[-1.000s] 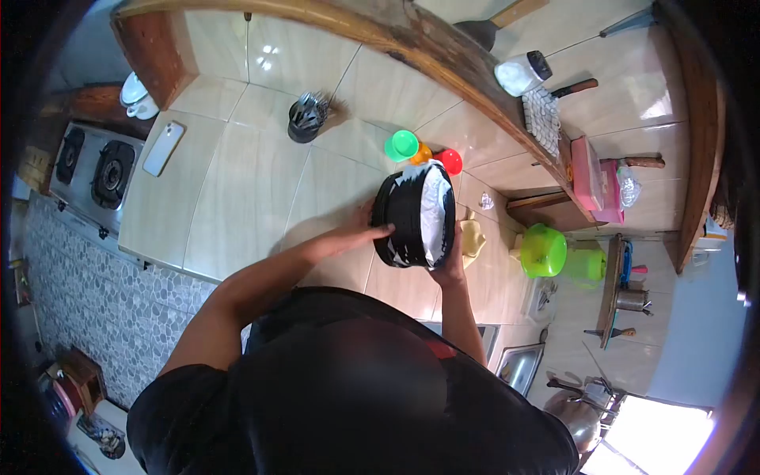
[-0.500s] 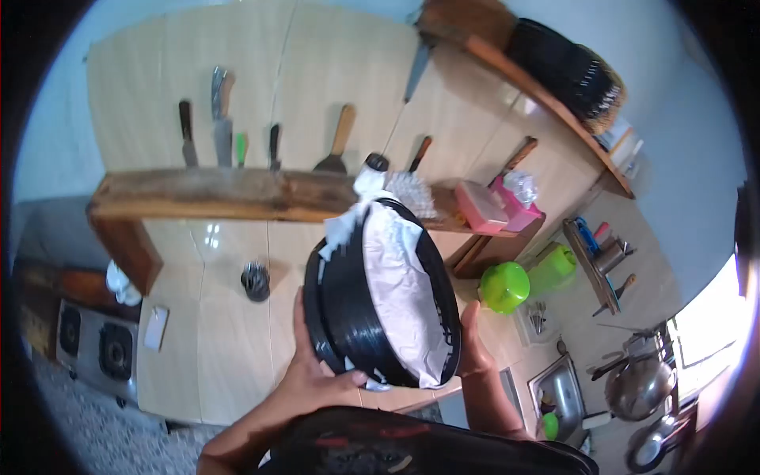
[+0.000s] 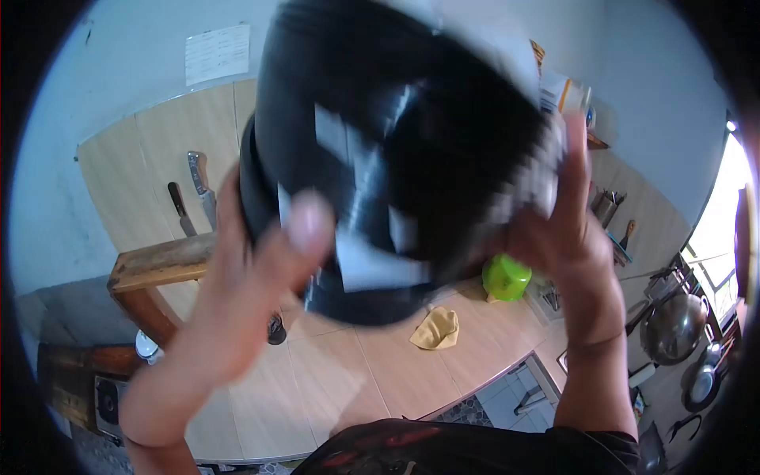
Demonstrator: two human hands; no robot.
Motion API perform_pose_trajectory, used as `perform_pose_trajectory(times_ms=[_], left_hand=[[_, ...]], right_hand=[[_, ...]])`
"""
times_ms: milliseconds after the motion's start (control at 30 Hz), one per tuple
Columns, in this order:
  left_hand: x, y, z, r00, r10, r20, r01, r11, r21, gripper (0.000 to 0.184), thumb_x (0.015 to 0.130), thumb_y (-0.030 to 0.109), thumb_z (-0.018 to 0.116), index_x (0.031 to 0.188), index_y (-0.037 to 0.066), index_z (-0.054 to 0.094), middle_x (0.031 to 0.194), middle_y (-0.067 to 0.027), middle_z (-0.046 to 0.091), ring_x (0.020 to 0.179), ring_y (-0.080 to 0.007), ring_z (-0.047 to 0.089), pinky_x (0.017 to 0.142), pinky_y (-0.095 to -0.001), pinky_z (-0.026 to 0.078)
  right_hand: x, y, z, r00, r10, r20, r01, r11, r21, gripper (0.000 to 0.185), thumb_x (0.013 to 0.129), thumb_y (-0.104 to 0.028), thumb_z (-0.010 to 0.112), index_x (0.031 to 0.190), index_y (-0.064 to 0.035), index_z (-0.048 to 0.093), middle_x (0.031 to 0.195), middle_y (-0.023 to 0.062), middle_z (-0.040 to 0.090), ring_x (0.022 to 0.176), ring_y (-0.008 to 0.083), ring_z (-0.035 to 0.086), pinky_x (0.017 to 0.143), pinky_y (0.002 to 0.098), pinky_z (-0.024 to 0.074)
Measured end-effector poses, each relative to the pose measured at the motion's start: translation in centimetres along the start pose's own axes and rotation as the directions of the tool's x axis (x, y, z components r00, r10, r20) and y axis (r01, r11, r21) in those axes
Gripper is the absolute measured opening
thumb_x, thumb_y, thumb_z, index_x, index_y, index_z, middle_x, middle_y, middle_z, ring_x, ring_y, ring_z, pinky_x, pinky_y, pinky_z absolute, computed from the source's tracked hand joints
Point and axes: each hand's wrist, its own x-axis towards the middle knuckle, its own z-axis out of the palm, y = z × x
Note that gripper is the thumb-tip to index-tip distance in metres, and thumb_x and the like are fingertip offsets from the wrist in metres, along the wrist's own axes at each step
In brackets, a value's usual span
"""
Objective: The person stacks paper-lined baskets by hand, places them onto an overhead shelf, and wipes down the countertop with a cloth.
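Note:
A large black round container (image 3: 348,103) with pale pieces stuck on its side is held up close to the camera, tilted and blurred by motion. My left hand (image 3: 257,273) grips its left side, thumb in front and fingers behind. On its right side my right hand (image 3: 566,214) presses against the rim, where crumpled white material (image 3: 538,170) shows. The container's opening faces away, so its inside is hidden. Below it a yellow cloth (image 3: 437,328) lies on the tiled counter (image 3: 380,372).
Knives (image 3: 199,178) hang at the wooden rack (image 3: 158,265) on the left. A small dark jar (image 3: 275,328) stands on the counter. Toward the right are a green bowl (image 3: 507,279) and a hanging wok (image 3: 673,324). A stove (image 3: 109,404) is at the lower left.
Both hands have lifted the black container up toward the camera and turned it. Its white-covered face no longer shows, and the yellow cloth on the counter has come into view.

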Motion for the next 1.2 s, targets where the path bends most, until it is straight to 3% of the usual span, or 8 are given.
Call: perform_pose_trajectory(times_ms=[100,233,533,833,933,1033,1133,1200], left_hand=[[5.3,3.9,2.1,0.996,0.082,0.025,-0.081,0.996,-0.022,0.061,0.098,0.053,0.053,0.146,0.016,0.044,0.137,-0.0078,0.055,0.127,-0.0204,0.051,0.105,-0.0410,0.043],[13.6,7.5,3.4,0.988,0.019,0.156,-0.012,0.999,-0.051,0.063,0.096,0.062,0.047,0.134,0.011,0.052,0.122,-0.0066,0.062,0.111,-0.0172,0.058,0.094,-0.0378,0.046],[26.4,3.3,3.0,0.933,0.109,0.344,-0.118,0.993,0.005,0.081,0.091,0.068,0.051,0.149,0.014,0.040,0.147,-0.0087,0.047,0.132,-0.0204,0.046,0.113,-0.0390,0.031],[26.3,0.6,3.6,0.983,0.089,0.163,-0.117,0.979,0.167,0.096,0.092,0.077,0.033,0.156,0.007,0.021,0.161,-0.0101,0.027,0.147,-0.0220,0.023,0.120,-0.0373,0.014],[27.6,-0.7,3.2,0.981,0.138,0.139,-0.163,0.969,0.187,0.100,0.092,0.078,0.030,0.155,0.002,0.021,0.160,-0.0156,0.027,0.148,-0.0248,0.022,0.120,-0.0362,0.015],[27.4,-3.7,0.4,0.911,0.413,0.015,-0.401,0.876,0.266,0.096,0.095,0.073,0.030,0.150,-0.005,0.024,0.155,-0.0228,0.029,0.144,-0.0301,0.027,0.119,-0.0385,0.017],[20.1,-10.3,-1.1,0.890,0.449,-0.084,-0.422,0.879,0.223,0.076,0.100,0.057,0.033,0.143,-0.006,0.035,0.147,-0.0217,0.039,0.137,-0.0310,0.038,0.116,-0.0391,0.024],[11.9,-15.0,-1.4,0.754,0.621,-0.213,-0.594,0.784,0.181,0.053,0.104,0.038,0.037,0.137,-0.004,0.044,0.139,-0.0175,0.049,0.130,-0.0276,0.046,0.110,-0.0381,0.034]], right_hand=[[8.9,-6.8,-2.9,0.888,-0.117,0.444,0.293,0.889,-0.353,0.084,0.094,-0.073,0.023,0.149,-0.0105,0.035,0.129,0.0216,0.056,0.110,0.0344,0.062,0.085,0.0493,0.0574],[10.7,-11.2,-5.4,0.963,0.269,0.002,-0.263,0.946,-0.187,0.101,0.087,-0.084,0.012,0.139,-0.0040,0.045,0.107,0.0205,0.068,0.090,0.0299,0.071,0.077,0.0441,0.0617],[16.9,-10.8,-6.4,0.820,0.123,-0.559,-0.410,0.807,-0.425,0.095,0.088,-0.082,0.010,0.140,-0.0105,0.046,0.110,0.0210,0.066,0.094,0.0344,0.069,0.077,0.0504,0.0587],[19.5,-7.2,-13.3,0.839,0.001,-0.544,-0.379,0.718,-0.584,0.102,0.085,-0.086,0.023,0.150,-0.0073,0.030,0.133,0.0238,0.054,0.099,0.0384,0.069,0.079,0.0479,0.0590],[16.9,-7.7,-10.6,0.758,-0.112,-0.643,-0.459,0.607,-0.648,0.096,0.088,-0.081,0.031,0.144,-0.0036,0.038,0.132,0.0209,0.056,0.097,0.0338,0.070,0.079,0.0416,0.0598],[12.4,-6.8,-9.4,0.797,-0.484,-0.362,-0.237,0.301,-0.924,0.078,0.096,-0.065,0.037,0.132,0.0037,0.049,0.118,0.0184,0.064,0.088,0.0288,0.073,0.075,0.0341,0.0603],[5.1,-0.9,-6.9,0.669,-0.710,-0.222,0.100,0.381,-0.919,0.060,0.102,-0.049,0.039,0.126,0.0050,0.053,0.108,0.0178,0.068,0.084,0.0268,0.073,0.073,0.0321,0.0597],[-0.5,5.2,-4.9,0.654,-0.704,-0.276,-0.039,0.333,-0.942,0.040,0.104,-0.027,0.037,0.122,0.0042,0.056,0.101,0.0173,0.069,0.085,0.0242,0.071,0.074,0.0322,0.0582]])
